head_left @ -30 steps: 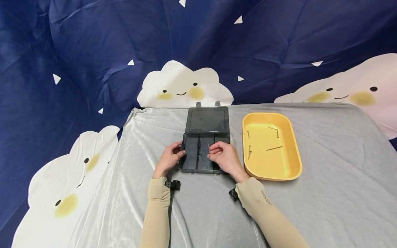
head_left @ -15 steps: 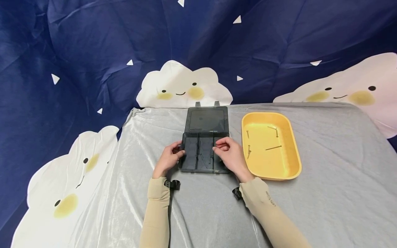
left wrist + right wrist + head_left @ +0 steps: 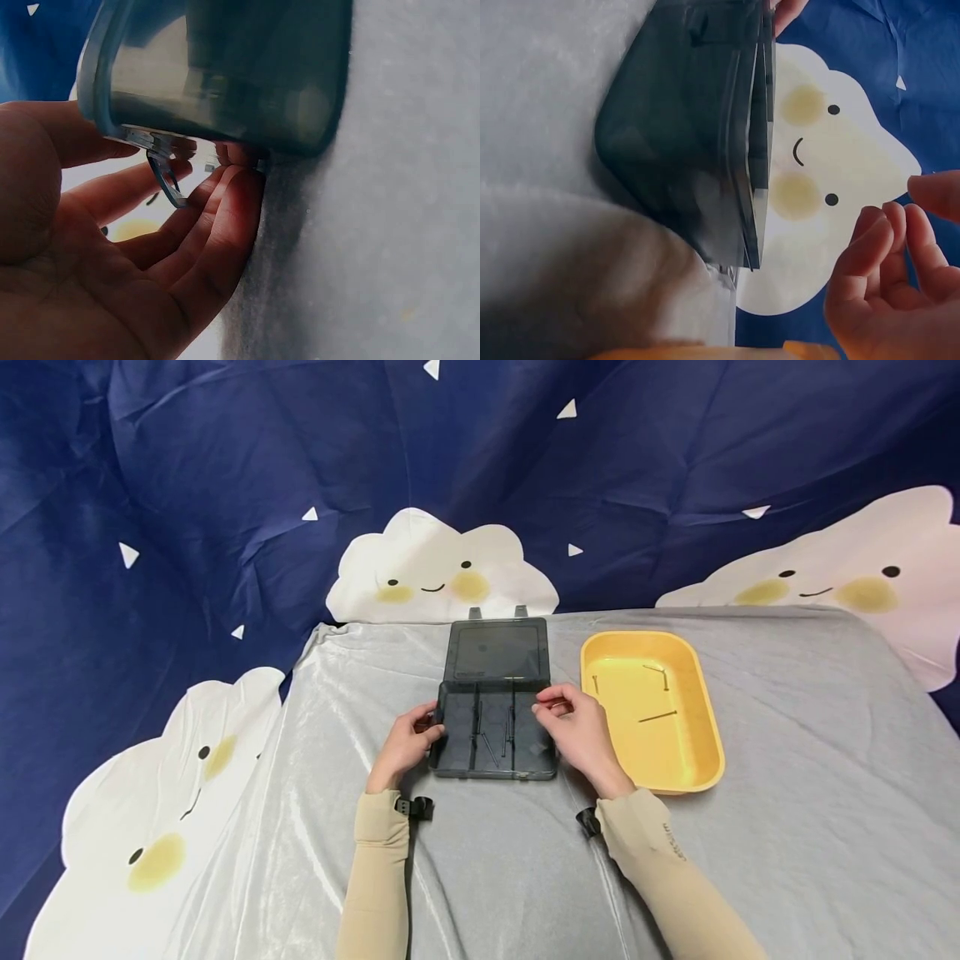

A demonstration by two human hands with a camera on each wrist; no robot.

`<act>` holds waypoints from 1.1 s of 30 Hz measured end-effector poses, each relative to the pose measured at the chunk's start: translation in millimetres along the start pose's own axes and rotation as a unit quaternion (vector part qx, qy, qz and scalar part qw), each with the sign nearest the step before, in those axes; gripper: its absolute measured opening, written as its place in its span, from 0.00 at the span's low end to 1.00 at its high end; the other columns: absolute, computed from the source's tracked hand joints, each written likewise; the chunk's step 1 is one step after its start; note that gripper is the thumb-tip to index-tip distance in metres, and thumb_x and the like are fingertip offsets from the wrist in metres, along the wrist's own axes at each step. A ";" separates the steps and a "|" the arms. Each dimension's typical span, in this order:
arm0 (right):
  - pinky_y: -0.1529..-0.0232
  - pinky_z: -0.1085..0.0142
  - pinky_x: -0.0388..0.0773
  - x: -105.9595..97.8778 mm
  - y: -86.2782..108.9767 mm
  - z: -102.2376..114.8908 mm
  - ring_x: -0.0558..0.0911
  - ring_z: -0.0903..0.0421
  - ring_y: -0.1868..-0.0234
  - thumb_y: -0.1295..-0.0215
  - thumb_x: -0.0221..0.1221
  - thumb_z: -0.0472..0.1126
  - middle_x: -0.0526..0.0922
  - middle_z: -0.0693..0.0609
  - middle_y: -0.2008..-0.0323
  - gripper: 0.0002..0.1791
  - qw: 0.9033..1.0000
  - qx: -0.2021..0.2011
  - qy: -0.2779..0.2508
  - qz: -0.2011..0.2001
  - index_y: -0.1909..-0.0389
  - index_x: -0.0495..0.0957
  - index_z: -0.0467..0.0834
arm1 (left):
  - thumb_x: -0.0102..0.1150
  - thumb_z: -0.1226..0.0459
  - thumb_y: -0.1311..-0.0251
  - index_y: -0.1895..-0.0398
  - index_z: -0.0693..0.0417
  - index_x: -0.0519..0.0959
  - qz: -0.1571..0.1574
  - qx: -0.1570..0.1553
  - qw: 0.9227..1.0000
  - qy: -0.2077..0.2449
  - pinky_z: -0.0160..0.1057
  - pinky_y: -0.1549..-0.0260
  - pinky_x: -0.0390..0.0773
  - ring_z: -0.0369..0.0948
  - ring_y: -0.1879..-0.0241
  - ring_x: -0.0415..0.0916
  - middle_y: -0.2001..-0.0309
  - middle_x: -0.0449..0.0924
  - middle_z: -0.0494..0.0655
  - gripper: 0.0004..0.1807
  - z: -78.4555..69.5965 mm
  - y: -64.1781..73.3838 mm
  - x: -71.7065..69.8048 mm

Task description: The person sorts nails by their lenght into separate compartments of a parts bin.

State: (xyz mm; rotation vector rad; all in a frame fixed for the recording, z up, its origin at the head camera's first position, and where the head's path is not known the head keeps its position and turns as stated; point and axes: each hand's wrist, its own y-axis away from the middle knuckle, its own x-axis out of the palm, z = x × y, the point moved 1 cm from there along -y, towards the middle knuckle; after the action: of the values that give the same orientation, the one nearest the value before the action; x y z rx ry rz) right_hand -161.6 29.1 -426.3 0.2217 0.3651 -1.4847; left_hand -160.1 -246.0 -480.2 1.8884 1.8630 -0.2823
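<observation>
A dark see-through compartment box point(image 3: 455, 735) lies with its lid point(image 3: 498, 652) raised at the back. My left hand point(image 3: 407, 745) holds the box's left side, thumb at the rim and fingers along the outer wall; the left wrist view shows these fingers under a clear latch point(image 3: 166, 178). Several thin nails point(image 3: 491, 749) lie in the middle compartment, some against the dividers. Above the right compartment is my right hand point(image 3: 581, 731), with loosely bent fingers and nothing visible between them. In the right wrist view the right hand point(image 3: 900, 277) is apart from the box.
Right of the box stands a yellow tray point(image 3: 708, 727) holding several nails point(image 3: 657, 717); my right hand hides part of its left side. A wrinkled grey cloth point(image 3: 495, 860) covers the table. Behind hangs a dark blue backdrop point(image 3: 247, 460) with clouds.
My right hand has let go of a nail, which now lies in the middle compartment near the right divider. The hand has moved right, towards the tray. My left hand stays on the box.
</observation>
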 end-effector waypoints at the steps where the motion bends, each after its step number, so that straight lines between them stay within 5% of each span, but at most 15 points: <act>1: 0.65 0.74 0.73 -0.8 0.3 -0.1 0.79 0.55 0.65 0.38 0.62 0.38 0.84 0.45 0.63 0.08 1.000 -0.002 0.003 0.001 0.60 0.81 0.41 | 0.58 0.67 0.37 0.33 0.58 0.68 0.000 0.001 1.000 -0.001 0.32 0.71 0.75 0.45 0.60 0.76 0.46 0.77 0.64 0.28 0.1 0.3 -0.1; 12: 0.66 0.73 0.74 -14.0 4.8 -1.3 0.79 0.55 0.65 0.40 0.63 0.36 0.84 0.46 0.66 0.08 0.998 -0.045 0.047 -0.014 0.60 0.81 0.40 | 0.58 0.68 0.38 0.33 0.58 0.69 -0.005 0.001 1.000 0.000 0.32 0.70 0.75 0.45 0.60 0.76 0.47 0.77 0.62 0.28 -3.1 2.7 0.5; 25: 0.61 0.60 0.70 -36.4 13.8 -12.0 0.78 0.48 0.63 0.41 0.61 0.36 0.80 0.44 0.64 0.09 0.985 -0.083 0.149 -0.028 0.60 0.81 0.40 | 0.58 0.68 0.38 0.32 0.58 0.68 -0.003 -0.002 1.000 0.005 0.33 0.70 0.76 0.45 0.59 0.75 0.45 0.76 0.62 0.29 -0.9 2.8 -0.2; 33: 0.57 0.54 0.73 -61.6 17.3 -29.3 0.78 0.45 0.57 0.39 0.57 0.36 0.79 0.42 0.58 0.12 0.976 -0.067 0.205 -0.031 0.55 0.78 0.38 | 0.58 0.68 0.37 0.33 0.59 0.68 0.000 0.000 1.000 0.011 0.33 0.72 0.75 0.43 0.62 0.75 0.46 0.76 0.63 0.28 -1.4 3.1 0.2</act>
State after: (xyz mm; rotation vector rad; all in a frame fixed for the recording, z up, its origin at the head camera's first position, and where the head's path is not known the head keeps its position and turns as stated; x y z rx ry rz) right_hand -150.3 98.3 -431.9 0.4141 0.8082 -1.4641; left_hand -157.3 -245.0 -478.5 1.8984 1.8777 -0.2635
